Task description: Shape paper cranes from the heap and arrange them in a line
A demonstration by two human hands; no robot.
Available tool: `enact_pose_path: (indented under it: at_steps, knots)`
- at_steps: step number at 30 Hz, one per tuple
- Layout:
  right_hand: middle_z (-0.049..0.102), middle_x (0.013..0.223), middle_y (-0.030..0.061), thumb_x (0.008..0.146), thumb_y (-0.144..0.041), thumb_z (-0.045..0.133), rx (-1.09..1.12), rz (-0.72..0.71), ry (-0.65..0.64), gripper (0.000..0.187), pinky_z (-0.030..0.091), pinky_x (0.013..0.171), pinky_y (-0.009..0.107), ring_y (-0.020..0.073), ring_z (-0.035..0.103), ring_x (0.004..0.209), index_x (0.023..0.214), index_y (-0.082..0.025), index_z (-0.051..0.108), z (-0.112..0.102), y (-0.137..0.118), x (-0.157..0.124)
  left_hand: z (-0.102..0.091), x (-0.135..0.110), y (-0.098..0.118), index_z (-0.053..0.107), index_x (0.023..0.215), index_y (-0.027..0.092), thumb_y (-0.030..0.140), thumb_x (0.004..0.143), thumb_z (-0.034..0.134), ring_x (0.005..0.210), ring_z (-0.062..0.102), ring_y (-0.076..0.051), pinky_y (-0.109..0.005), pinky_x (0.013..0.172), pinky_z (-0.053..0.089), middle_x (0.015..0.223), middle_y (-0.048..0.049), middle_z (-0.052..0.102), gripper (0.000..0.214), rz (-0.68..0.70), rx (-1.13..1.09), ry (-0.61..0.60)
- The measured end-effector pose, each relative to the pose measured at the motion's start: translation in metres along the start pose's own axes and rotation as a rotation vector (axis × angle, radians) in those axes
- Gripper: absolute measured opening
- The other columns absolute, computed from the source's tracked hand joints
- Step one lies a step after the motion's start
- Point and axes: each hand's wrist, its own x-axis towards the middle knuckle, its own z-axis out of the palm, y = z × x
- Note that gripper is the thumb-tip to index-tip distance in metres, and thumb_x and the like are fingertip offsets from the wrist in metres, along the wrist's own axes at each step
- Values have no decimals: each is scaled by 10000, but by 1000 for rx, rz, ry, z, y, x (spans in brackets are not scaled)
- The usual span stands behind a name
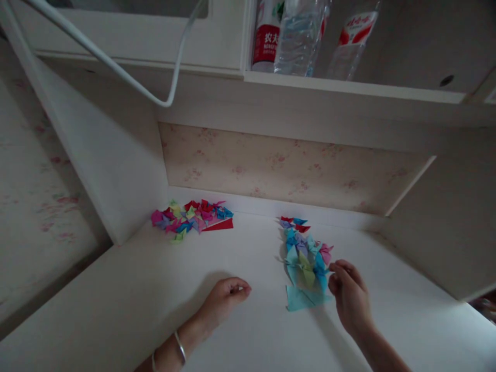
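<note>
Folded paper cranes stand in a cluster on the right side of the white desk. My right hand (351, 294) is at the cluster's right edge, its thumb and forefinger pinched at the tip of a blue paper crane (320, 267). Beside that crane are a yellow-green crane (306, 269) and a pale teal crane (292, 261). A flat teal paper piece (304, 298) lies just below them. My left hand (228, 297) hovers over or rests on the desk left of the cluster, fingers curled and thumb closed in, with nothing visible between them.
A heap of colourful paper cranes (186, 217) lies at the back left, with a red paper piece (220, 225) by it. Overhead, a shelf (349, 90) holds plastic bottles (298, 39). A white cable (116, 67) hangs in a loop at upper left. Side panels flank the desk.
</note>
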Motion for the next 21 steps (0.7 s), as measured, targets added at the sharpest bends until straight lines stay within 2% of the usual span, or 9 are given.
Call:
enact_pose_path:
  at_steps: [6,11,13,16,18,21]
  knots:
    - [493,667,-63,714,-382,680,68,269,-311,264,242,370,187,51,348,418,759,-218,479,63,32,-83,0,-5,0,679,843,138,441,701,638,467,304,-66,-228,461,211,568,56,442,336,20,-45,24]
    - [458,597,-78,743,-392,660,77,336,-519,279,190,363,185,46,325,385,745,-211,447,103,50,-113,-11,3,-6,648,939,136,470,734,592,408,255,-55,-214,405,175,508,86,378,396,21,-80,83]
    - [464,599,-78,741,-402,661,67,338,-566,287,170,361,183,42,305,383,752,-209,449,109,56,-118,-22,18,-7,646,964,132,446,767,554,409,316,-62,-206,401,225,528,65,456,381,55,76,177]
    - [461,609,-75,761,-402,644,53,307,-631,270,181,381,179,46,301,414,765,-207,457,108,66,-122,-43,55,-2,662,925,146,351,836,465,574,531,-98,-197,519,394,721,-10,635,297,205,550,347]
    - [454,609,-71,767,-408,635,35,278,-648,268,198,397,182,52,308,436,760,-206,460,106,72,-123,-57,85,5,662,888,142,270,842,451,740,596,-129,-215,668,444,828,-44,670,251,221,671,403]
    - [441,598,-65,757,-434,635,14,248,-626,281,214,410,189,63,318,456,748,-207,469,103,78,-122,-75,127,20,652,931,143,250,831,469,860,610,-190,-290,781,448,924,-90,669,235,209,834,494]
